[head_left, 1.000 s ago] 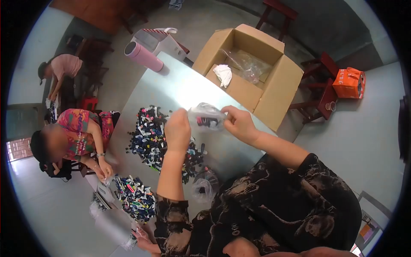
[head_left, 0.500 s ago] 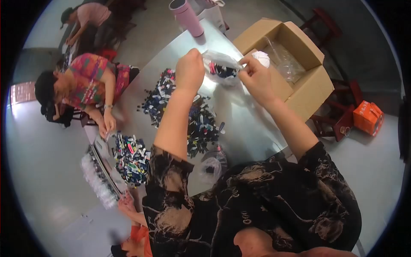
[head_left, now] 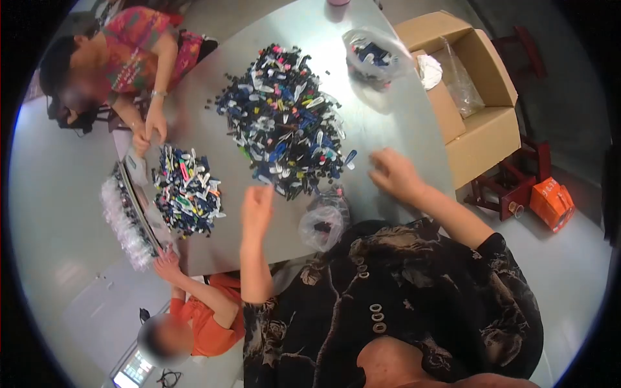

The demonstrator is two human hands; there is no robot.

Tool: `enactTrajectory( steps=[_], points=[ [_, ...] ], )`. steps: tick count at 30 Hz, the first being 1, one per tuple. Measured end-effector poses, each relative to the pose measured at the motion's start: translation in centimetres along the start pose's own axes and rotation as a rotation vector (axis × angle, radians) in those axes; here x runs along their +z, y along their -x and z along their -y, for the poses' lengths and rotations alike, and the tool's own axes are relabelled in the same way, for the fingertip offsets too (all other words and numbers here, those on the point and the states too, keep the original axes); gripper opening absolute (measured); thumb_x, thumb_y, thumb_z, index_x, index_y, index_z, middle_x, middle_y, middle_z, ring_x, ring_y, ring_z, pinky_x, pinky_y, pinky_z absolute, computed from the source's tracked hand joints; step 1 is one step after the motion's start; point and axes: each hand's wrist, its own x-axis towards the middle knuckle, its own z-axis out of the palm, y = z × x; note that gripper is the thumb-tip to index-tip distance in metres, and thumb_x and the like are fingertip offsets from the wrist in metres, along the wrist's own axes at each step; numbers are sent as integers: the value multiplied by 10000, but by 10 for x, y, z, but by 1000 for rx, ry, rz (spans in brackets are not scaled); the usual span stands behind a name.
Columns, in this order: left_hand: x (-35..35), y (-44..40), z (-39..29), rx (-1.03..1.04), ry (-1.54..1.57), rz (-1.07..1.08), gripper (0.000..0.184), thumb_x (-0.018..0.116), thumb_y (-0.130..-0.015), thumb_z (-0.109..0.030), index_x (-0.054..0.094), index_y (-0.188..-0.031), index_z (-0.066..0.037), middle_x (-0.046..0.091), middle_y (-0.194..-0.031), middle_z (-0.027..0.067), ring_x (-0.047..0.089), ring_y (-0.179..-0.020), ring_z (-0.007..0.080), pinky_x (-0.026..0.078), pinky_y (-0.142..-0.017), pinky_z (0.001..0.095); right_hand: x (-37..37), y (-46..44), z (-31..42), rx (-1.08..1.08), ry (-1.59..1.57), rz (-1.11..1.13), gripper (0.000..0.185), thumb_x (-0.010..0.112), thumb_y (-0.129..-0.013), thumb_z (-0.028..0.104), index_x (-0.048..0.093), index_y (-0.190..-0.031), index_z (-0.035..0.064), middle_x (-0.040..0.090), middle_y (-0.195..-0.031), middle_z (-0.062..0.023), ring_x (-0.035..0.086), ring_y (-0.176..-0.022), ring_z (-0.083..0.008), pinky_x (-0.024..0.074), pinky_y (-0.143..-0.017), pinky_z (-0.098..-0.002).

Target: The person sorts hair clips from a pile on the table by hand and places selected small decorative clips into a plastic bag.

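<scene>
A large heap of small hair clips (head_left: pixel 284 123), mostly black, white and blue with spots of pink and yellow, lies across the table. At its near edge is my left hand (head_left: pixel 257 208), blurred, with its fingers too smeared to show whether they hold a clip. My right hand (head_left: pixel 396 174) hovers over the table right of the heap, fingers loosely bent and apart, nothing in them. Between and below my hands sits a small clear plastic bag (head_left: pixel 321 227) with something dark inside. Farther off stands an open plastic bag (head_left: pixel 378 58) partly filled with clips.
An open cardboard box (head_left: pixel 485 149) with clear plastic and white paper inside stands at the right. Two co-workers sit at the left around a smaller clip pile (head_left: pixel 187 191) and a rack of clear bags (head_left: pixel 126 216). A pink tumbler (head_left: pixel 337 2) is at the top edge.
Both hands have let go of the clip-filled plastic bag and come back toward my body. That bag now stands on the table. The view has shifted, showing more of the heap.
</scene>
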Motion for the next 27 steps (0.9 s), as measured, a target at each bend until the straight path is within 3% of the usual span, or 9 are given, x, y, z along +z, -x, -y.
enactTrajectory(
  steps=[2,5,8,11,14,16,17,19,27],
  points=[
    [12,39,32,-163,175,186,438,620,-973,-410,548,-1197,-40,626,-872,64,607,-679,122,494,-583,255,20,15,11,23,-70,98,356,743,-851,173,602,-1152,46,620,-869,-119,628,-744,-258,507,-667,-379],
    [39,85,24,-1,89,156,497,641,-958,-382,509,-1294,-42,627,-870,84,615,-685,164,498,-592,299,30,17,35,108,-255,245,349,735,-878,223,590,-1143,48,621,-796,-126,637,-711,-302,506,-645,-396],
    [52,94,4,198,-211,-76,527,674,-932,-317,490,-1340,-38,627,-840,107,619,-689,214,497,-621,353,30,16,64,154,-363,332,363,734,-888,262,580,-1130,40,611,-718,-117,626,-654,-313,494,-608,-391],
    [56,84,-2,59,-121,1,485,698,-905,-256,527,-1302,-36,624,-811,130,623,-694,255,492,-651,383,37,9,89,106,-265,349,360,744,-876,274,580,-1092,39,609,-690,-112,614,-614,-312,491,-588,-392],
    [62,79,16,264,-175,-26,379,685,-907,-182,578,-1243,-42,619,-791,126,627,-703,251,493,-652,371,52,14,87,59,-223,327,289,738,-856,230,587,-1016,42,616,-695,-117,608,-598,-305,494,-587,-395],
    [58,83,15,394,-1,-69,269,670,-905,-115,636,-1163,-46,618,-798,125,627,-699,270,494,-647,370,51,17,94,31,-257,305,239,726,-849,194,588,-971,42,618,-697,-122,604,-594,-300,495,-589,-394],
    [53,86,12,399,4,-69,269,670,-905,-115,636,-1163,-46,618,-798,125,627,-699,270,494,-647,370,44,22,102,51,-316,386,173,695,-844,139,595,-919,19,602,-673,-114,581,-582,-232,476,-568,-360],
    [41,95,-1,707,-3,-163,202,660,-900,-63,671,-1100,-46,623,-814,126,626,-703,287,496,-646,368,18,22,134,141,-431,548,98,650,-843,71,581,-845,1,566,-633,-100,532,-583,-142,442,-547,-327],
    [22,94,6,688,-10,-19,155,660,-898,-41,702,-1046,-54,623,-856,137,626,-731,297,496,-644,358,39,40,139,133,-430,556,132,655,-845,74,546,-813,7,532,-614,-78,498,-582,-137,425,-539,-333]
  ],
)
